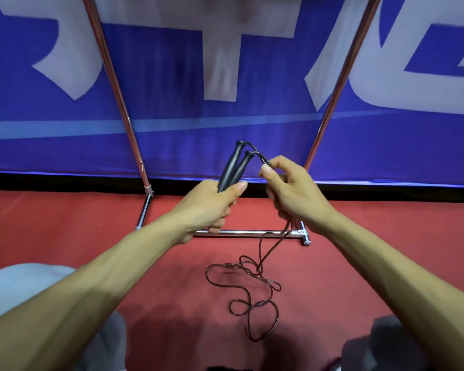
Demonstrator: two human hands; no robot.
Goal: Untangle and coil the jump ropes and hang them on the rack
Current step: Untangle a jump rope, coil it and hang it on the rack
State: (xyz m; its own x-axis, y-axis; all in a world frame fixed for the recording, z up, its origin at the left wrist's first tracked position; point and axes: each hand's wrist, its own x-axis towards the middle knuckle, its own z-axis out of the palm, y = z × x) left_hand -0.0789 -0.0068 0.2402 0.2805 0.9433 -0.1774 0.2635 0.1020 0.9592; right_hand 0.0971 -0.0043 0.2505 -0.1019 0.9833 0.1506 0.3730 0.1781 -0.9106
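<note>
Head view: handles (pixel 236 167) in left hand (pixel 212 204)

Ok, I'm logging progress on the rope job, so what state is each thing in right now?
Handles: side by side, gripped in the left hand.
Cord: uncoiled, loose loops on the floor, pinched near the handles by the right hand.
Rack: standing on the floor.

rack (pixel 112 76) top cut off, handles (pixel 230 167) lower ends hidden inside left hand (pixel 212 207)
</note>
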